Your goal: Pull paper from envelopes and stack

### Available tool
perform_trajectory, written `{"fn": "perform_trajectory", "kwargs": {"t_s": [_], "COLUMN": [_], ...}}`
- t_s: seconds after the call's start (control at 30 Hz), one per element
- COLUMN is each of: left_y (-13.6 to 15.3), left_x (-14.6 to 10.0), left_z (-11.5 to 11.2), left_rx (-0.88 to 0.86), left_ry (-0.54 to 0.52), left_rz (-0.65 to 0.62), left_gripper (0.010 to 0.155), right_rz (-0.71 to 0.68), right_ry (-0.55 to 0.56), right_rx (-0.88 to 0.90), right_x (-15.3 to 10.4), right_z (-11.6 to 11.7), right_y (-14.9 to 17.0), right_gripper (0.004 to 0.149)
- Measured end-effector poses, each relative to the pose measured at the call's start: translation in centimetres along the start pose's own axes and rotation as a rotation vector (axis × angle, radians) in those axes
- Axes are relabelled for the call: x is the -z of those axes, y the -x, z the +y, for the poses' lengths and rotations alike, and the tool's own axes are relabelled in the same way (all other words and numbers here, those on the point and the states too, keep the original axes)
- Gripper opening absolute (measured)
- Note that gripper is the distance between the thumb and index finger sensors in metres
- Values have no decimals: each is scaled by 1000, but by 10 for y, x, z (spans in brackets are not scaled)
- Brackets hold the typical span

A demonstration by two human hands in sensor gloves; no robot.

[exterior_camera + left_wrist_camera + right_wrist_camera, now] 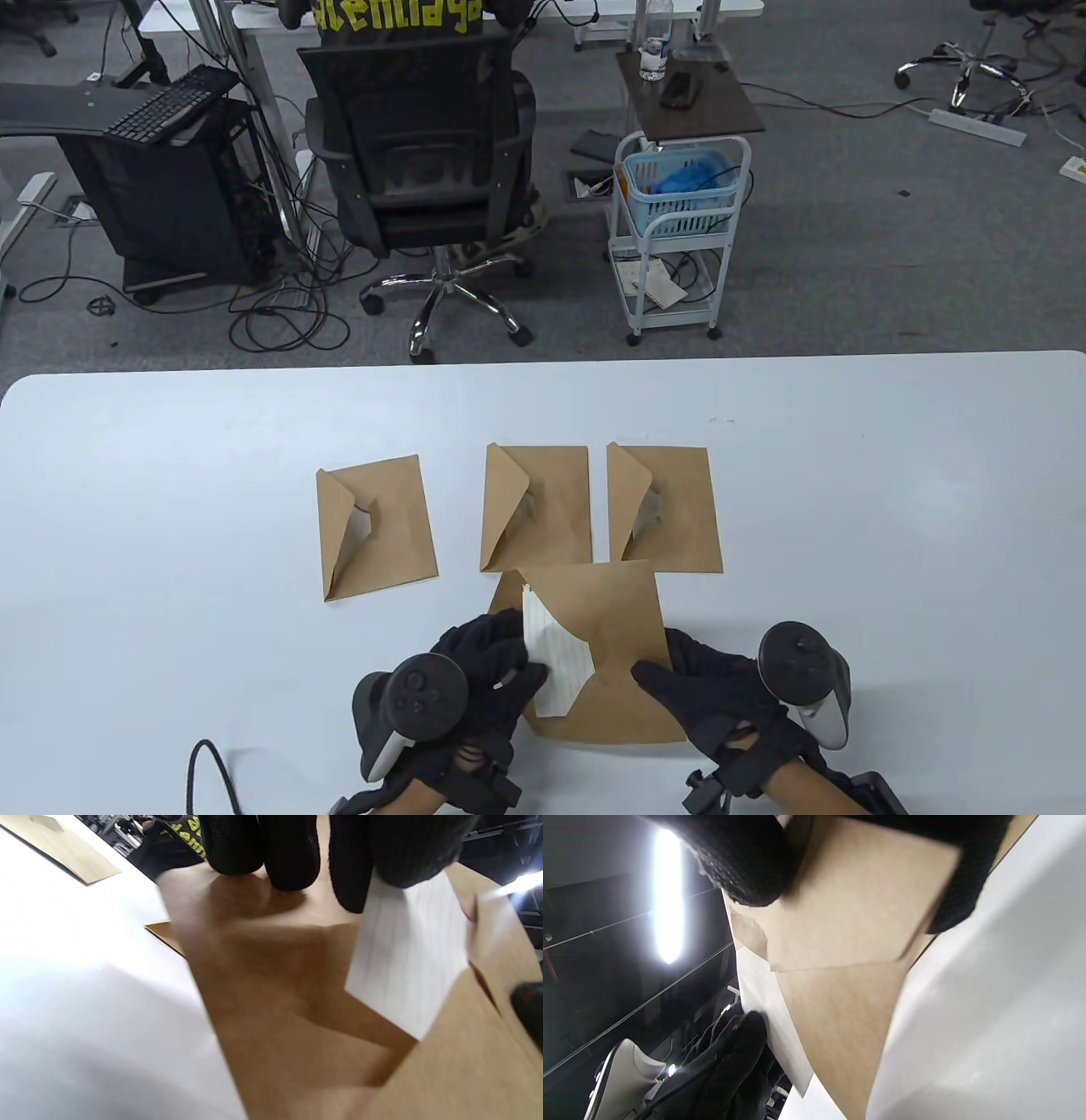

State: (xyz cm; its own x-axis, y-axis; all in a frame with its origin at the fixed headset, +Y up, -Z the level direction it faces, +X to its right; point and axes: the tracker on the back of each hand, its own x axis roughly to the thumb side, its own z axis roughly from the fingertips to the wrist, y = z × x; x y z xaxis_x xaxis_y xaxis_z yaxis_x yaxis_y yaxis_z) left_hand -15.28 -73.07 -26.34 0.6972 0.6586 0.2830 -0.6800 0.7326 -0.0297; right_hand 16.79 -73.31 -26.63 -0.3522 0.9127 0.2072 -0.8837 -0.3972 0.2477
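In the table view we see a brown envelope point(615, 654) low in the centre of the frame, held between both gloved hands just above the white table point(170, 509). Our left hand point(488, 671) sits at the envelope's left edge, its fingers closed on a white sheet of paper point(556, 666) that sticks out from under the open flap. In the left wrist view the fingertips point(292, 853) hang in from the top edge and the paper point(409, 955) is pinched beneath them, with the envelope point(271, 993) spread out below; the picture is blurred, so we cannot tell how far the sheet is out. Our right hand point(721, 688) grips the envelope's right edge, and in the right wrist view its thumb and fingers clamp the brown card point(848, 942) from both sides, with the paper's white edge point(768, 1018) showing lower left. Three more envelopes lie flat in a row across the middle of the table view, each with its flap open and a bit of white showing inside: one to the left point(377, 526), one in the centre point(534, 505), one to the right point(666, 509). The held envelope's top edge overlaps the lower edge of the centre one in this view.
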Motion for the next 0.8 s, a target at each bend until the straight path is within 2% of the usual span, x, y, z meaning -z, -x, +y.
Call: {"fn": "perform_trajectory", "kwargs": {"t_s": [0.1,0.3,0.53,0.7,0.8], "left_y": [6,18,26,25,22], "left_x": [-1,0,7,10,12], "left_z": [10,25,16,3,-4], "left_rx": [99,67,154,270,408], "left_ry": [-104,-127,16,115,154], "left_rz": [-16,43,124,134,131], "left_gripper": [35,36,39,69,77], "right_rz": [-6,10,29,51,44], "right_ry": [25,107,254,267,252], "right_rx": [6,31,-83,-47,-71], "right_x": [-1,-4,-9,-9,-8], "right_z": [-11,-41,-77,-82,-79], "right_y": [1,6,12,17,16], "right_gripper": [40,40,41,41,41]}}
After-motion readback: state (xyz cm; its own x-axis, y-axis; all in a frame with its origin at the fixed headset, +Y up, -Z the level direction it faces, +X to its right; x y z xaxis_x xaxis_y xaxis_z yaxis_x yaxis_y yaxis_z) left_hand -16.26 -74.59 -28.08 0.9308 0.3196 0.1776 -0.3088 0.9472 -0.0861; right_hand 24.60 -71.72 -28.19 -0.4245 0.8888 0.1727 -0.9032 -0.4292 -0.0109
